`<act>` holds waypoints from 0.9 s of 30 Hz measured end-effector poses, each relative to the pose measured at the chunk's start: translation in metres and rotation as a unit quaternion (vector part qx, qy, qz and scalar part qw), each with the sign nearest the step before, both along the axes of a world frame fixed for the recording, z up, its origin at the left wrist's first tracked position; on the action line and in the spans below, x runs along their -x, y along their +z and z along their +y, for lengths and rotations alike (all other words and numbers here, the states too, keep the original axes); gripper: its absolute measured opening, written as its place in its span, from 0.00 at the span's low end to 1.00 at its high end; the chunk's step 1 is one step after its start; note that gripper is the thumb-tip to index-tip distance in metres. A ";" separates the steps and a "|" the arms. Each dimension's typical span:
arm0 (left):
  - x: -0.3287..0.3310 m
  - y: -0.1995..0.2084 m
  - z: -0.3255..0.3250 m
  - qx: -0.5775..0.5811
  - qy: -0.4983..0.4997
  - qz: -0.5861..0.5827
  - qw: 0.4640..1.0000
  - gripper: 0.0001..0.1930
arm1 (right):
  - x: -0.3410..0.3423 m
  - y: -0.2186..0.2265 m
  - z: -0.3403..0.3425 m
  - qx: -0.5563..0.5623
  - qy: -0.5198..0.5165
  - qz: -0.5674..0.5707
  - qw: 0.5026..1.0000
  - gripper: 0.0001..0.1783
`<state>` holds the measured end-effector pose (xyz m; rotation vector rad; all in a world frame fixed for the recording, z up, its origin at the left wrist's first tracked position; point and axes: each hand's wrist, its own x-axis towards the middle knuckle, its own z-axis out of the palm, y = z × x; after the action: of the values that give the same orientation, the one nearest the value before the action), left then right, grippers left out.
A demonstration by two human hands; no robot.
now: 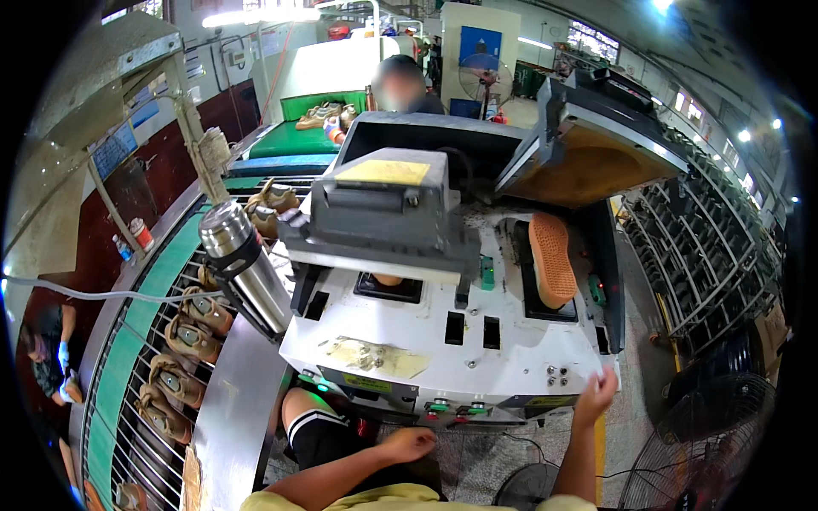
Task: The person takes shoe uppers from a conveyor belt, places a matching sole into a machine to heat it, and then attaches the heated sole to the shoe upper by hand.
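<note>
My left hand (pixel 411 444) is held over my lap, its fingers curled in, and nothing shows in it. Raised at the right front corner of the white two-station press (pixel 434 345), my right hand (pixel 599 390) has its fingers partly bent and apart, with nothing in them. At the right station, under a tilted-up lid (pixel 588 162), a shoe sole (pixel 551 260) lies with its orange tread upward on a black pad. The left station's grey lid (pixel 375 209) is lowered; below it only a small tan part (pixel 388 279) shows.
Along the left runs a roller conveyor with tan shoes (pixel 194 336) and a green strip. A steel thermos (pixel 247 264) stands beside the press. Racks (pixel 707 255) and a floor fan (pixel 707 443) are at right. One person (pixel 405 85) is behind the press, another (pixel 53 349) at far left.
</note>
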<state>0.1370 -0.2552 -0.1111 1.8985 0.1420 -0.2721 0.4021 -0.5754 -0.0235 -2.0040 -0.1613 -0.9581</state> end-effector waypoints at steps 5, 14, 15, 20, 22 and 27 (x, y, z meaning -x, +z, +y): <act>-0.069 0.026 -0.064 -0.008 -0.108 -0.047 0.993 0.17 | 0.015 -0.064 -0.081 -0.533 -0.057 0.373 0.757 0.13; -0.039 -0.012 -0.015 0.113 0.095 -0.049 0.988 0.15 | 0.081 -0.126 -0.007 -0.203 0.187 0.411 0.869 0.09; -0.017 -0.019 0.004 0.166 0.148 -0.051 0.973 0.15 | 0.116 -0.092 0.052 -0.133 0.243 0.424 0.862 0.06; 0.128 -0.018 0.093 0.107 0.476 -0.061 0.871 0.14 | 0.174 0.008 0.221 0.142 0.453 0.002 0.880 0.13; 0.178 -0.013 0.117 0.007 0.567 -0.065 0.821 0.13 | 0.159 0.028 0.273 0.102 0.454 -0.062 0.883 0.19; 0.343 -0.039 0.142 -0.183 0.770 -0.071 0.607 0.12 | 0.074 0.075 0.429 0.140 0.328 -0.049 0.933 0.34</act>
<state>-0.2062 -0.1127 -0.1501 1.4871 1.7065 1.1699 0.3277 -0.1463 0.0512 -1.9403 -1.0036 -0.6145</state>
